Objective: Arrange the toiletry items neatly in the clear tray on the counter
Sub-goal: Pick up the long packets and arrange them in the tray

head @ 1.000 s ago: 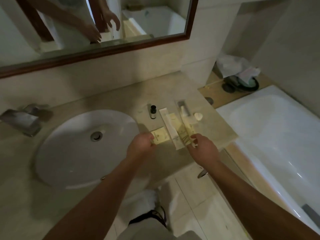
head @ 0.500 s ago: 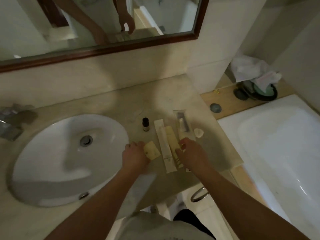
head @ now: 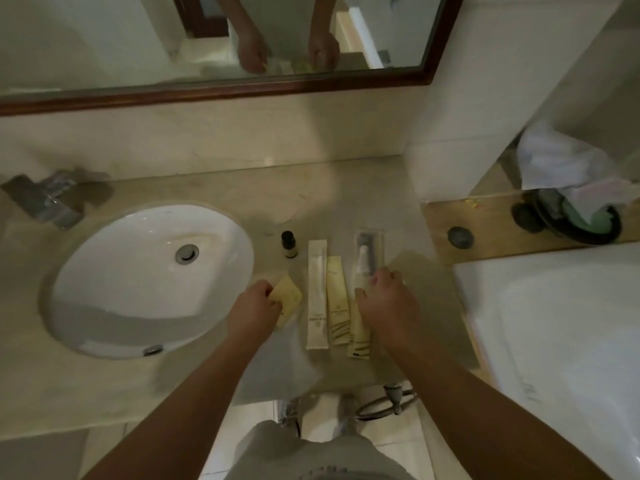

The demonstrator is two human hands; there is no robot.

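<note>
1. A dark-framed mirror [head: 311,85] hangs on the far wall [head: 207,140] before me.
2. My beige counter [head: 207,188] holds a white sink [head: 138,278], left.
3. A white bathtub [head: 554,341] sits right of me.

No text is legible. The long white paper sachet [head: 317,296] and the pale yellow paper sachet [head: 336,296] at its 3 o'clock each carry dark print too blurred for me to read.
</note>
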